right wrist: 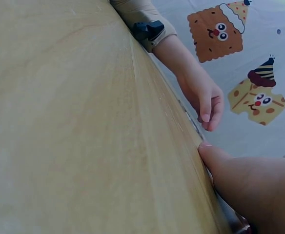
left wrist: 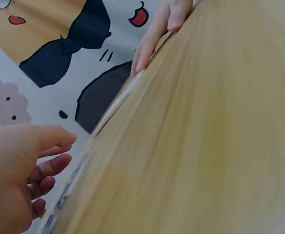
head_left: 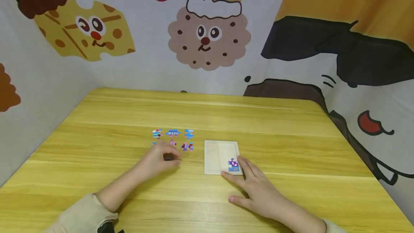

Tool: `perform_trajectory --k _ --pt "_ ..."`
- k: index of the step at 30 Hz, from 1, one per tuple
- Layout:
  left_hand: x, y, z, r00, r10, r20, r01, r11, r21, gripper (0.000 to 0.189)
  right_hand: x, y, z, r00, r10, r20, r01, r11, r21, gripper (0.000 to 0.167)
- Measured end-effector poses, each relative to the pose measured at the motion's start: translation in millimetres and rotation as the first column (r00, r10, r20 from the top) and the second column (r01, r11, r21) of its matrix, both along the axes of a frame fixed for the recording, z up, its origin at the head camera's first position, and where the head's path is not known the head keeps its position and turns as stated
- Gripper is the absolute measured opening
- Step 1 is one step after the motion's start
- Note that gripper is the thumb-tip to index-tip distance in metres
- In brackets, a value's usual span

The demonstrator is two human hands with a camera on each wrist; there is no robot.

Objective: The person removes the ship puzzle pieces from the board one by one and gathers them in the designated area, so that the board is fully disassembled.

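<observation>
My left hand (head_left: 159, 158) is over the table, close to several loose jigsaw pieces (head_left: 173, 132) in blue, purple and white. Its fingers are loosely curled, with the thumb apart from them and no piece showing between them in the left wrist view. The hand hides part of the nearer row of pieces. To its right lies a square wooden puzzle tray (head_left: 213, 157) with a raised rim. A purple and blue piece (head_left: 233, 165) sits in the tray's near right corner. My right hand (head_left: 258, 193) is spread, its fingertips at the tray's right and near edges.
The wood-grain table (head_left: 291, 139) reaches back to a cloth backdrop (head_left: 142, 74) printed with cartoon food and animal faces. A dark device (right wrist: 149, 30) is strapped at the left sleeve's cuff.
</observation>
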State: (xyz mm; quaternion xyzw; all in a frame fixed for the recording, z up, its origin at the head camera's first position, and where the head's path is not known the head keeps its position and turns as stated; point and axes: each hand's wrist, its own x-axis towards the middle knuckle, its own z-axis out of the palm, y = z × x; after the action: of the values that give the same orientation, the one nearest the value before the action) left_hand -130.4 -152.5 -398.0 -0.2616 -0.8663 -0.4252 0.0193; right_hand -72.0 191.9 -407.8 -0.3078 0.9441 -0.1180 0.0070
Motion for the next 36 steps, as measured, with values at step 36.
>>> perform_trajectory --k 36 --pt "-19.9 93.8 -3.2 0.993 -0.119 0.027 0.117 0.991 0.057 0.014 0.0 0.0 0.2 1.0 0.011 0.001 -0.011 1.0 0.018 0.061"
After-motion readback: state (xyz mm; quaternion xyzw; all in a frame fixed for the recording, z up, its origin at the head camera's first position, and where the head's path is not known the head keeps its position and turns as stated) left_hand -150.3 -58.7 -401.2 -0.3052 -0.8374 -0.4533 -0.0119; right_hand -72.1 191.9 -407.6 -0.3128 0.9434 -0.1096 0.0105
